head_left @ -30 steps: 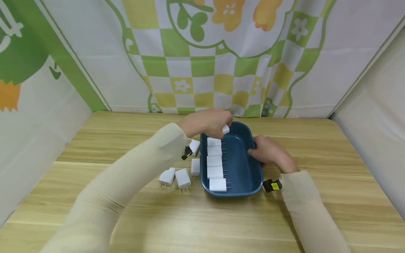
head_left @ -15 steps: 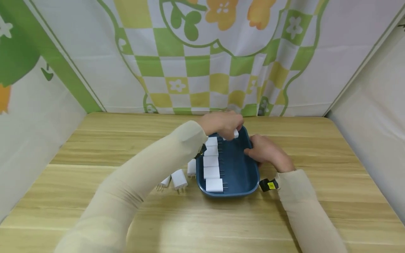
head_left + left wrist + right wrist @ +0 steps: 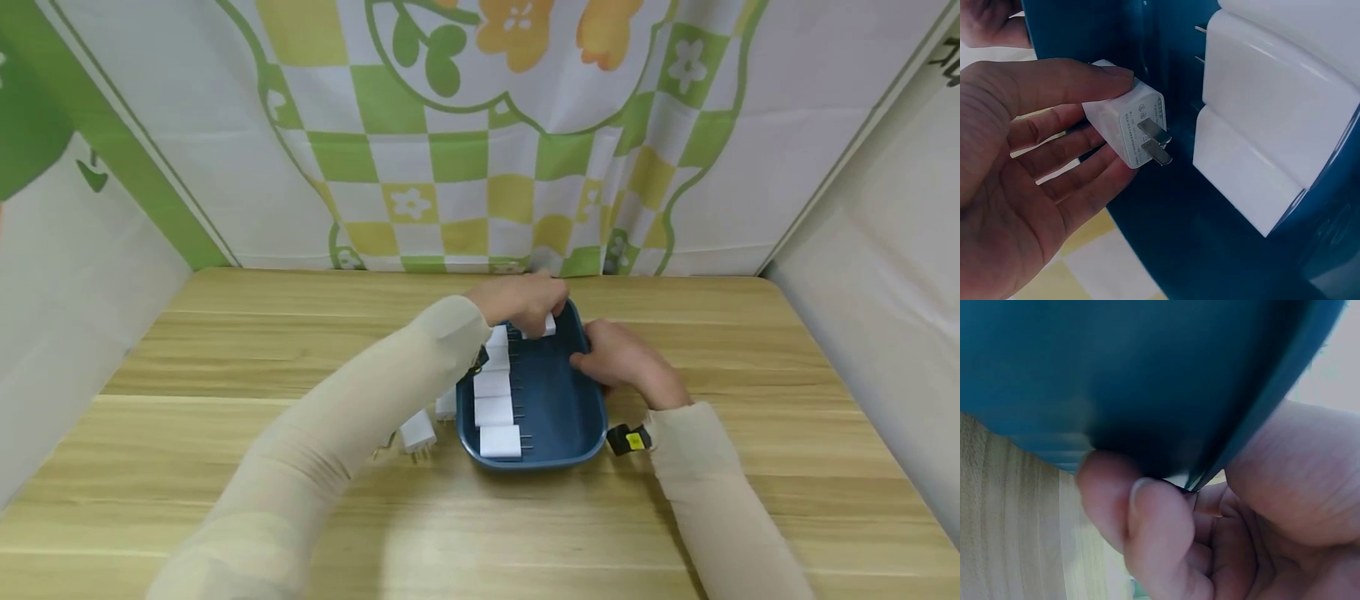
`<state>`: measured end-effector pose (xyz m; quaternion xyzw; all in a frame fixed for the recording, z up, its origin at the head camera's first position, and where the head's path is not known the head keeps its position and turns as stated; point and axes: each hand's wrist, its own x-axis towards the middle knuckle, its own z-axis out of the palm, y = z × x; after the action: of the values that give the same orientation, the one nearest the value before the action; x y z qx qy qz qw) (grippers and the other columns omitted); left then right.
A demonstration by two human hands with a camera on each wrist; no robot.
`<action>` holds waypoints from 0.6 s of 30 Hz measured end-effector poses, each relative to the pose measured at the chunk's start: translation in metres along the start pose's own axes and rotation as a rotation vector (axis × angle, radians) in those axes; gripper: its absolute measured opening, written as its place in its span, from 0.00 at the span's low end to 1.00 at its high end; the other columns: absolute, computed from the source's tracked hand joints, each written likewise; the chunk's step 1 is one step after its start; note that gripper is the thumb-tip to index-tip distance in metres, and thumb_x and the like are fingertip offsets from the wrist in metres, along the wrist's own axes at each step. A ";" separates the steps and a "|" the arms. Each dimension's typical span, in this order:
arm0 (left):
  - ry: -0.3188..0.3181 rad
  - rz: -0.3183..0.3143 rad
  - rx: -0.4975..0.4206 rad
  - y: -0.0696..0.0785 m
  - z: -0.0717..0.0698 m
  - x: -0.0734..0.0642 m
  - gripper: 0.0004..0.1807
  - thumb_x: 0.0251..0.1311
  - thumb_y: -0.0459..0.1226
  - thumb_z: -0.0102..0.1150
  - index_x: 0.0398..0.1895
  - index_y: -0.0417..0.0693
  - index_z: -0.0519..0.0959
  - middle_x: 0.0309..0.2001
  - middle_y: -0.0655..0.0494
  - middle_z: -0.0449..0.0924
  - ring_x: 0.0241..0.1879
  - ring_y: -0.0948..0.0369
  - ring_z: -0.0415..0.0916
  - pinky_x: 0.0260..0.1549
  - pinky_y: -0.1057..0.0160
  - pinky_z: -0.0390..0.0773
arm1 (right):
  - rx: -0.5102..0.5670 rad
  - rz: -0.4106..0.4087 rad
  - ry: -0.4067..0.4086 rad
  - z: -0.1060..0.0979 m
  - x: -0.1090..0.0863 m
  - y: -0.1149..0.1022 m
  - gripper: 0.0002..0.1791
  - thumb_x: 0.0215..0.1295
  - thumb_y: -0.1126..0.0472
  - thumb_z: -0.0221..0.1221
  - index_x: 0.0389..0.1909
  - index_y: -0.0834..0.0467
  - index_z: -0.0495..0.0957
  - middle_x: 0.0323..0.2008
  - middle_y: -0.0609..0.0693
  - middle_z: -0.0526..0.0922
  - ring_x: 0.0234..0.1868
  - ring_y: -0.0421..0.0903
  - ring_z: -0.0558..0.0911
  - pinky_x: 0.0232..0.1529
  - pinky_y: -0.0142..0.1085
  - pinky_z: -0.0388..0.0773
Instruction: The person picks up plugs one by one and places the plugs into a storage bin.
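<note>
Between thumb and fingers, my left hand (image 3: pixel 525 302) pinches a white charger plug (image 3: pixel 1125 119), its two flat metal prongs facing the row of plugs in the left wrist view. This plug is over the far end of a dark blue plastic bin (image 3: pixel 551 417). Along the bin's left side lie several white charger plugs (image 3: pixel 493 412) in a row, prongs turned to the right. My right hand (image 3: pixel 622 358) grips the bin's right wall, thumb over the rim and fingers outside under it, as the right wrist view (image 3: pixel 1160 537) shows.
Left of the bin, several loose charger plugs (image 3: pixel 417 432) lie on the wooden table (image 3: pixel 600 533), partly hidden by my left sleeve. A checkered curtain (image 3: pixel 465 158) hangs close behind the table's far edge.
My left hand has carried its plug from the bin's far left corner rightward, then lowered it slightly at the far end. The right hand keeps its grip on the bin.
</note>
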<state>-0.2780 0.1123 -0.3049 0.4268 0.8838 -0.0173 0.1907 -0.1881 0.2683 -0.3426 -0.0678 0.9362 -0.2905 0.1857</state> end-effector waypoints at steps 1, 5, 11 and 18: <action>0.003 0.004 0.001 -0.001 0.001 0.001 0.14 0.57 0.27 0.57 0.46 0.46 0.77 0.47 0.51 0.74 0.44 0.55 0.69 0.38 0.59 0.72 | 0.003 -0.002 -0.001 0.000 0.000 0.000 0.10 0.73 0.64 0.54 0.44 0.67 0.78 0.26 0.56 0.84 0.19 0.49 0.84 0.27 0.40 0.82; 0.014 0.004 0.008 -0.002 0.004 0.005 0.11 0.54 0.26 0.57 0.38 0.48 0.77 0.39 0.54 0.72 0.38 0.56 0.67 0.32 0.60 0.70 | 0.017 -0.002 0.001 0.000 0.000 -0.001 0.10 0.73 0.64 0.53 0.44 0.68 0.78 0.26 0.57 0.84 0.19 0.49 0.84 0.26 0.41 0.82; 0.008 0.005 0.007 -0.001 0.007 0.009 0.14 0.53 0.25 0.58 0.24 0.51 0.67 0.26 0.57 0.60 0.29 0.59 0.57 0.25 0.61 0.62 | 0.031 0.007 -0.003 0.000 0.000 -0.002 0.10 0.73 0.64 0.54 0.44 0.68 0.77 0.28 0.58 0.84 0.19 0.49 0.84 0.26 0.41 0.83; 0.010 -0.006 0.008 0.001 0.009 0.010 0.12 0.56 0.26 0.61 0.28 0.50 0.70 0.28 0.56 0.62 0.28 0.59 0.59 0.25 0.61 0.63 | 0.035 0.020 0.002 0.001 -0.001 -0.001 0.09 0.73 0.65 0.54 0.44 0.67 0.78 0.28 0.58 0.84 0.20 0.49 0.85 0.26 0.41 0.83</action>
<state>-0.2796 0.1188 -0.3166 0.4250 0.8860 -0.0191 0.1845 -0.1869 0.2671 -0.3425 -0.0546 0.9318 -0.3052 0.1888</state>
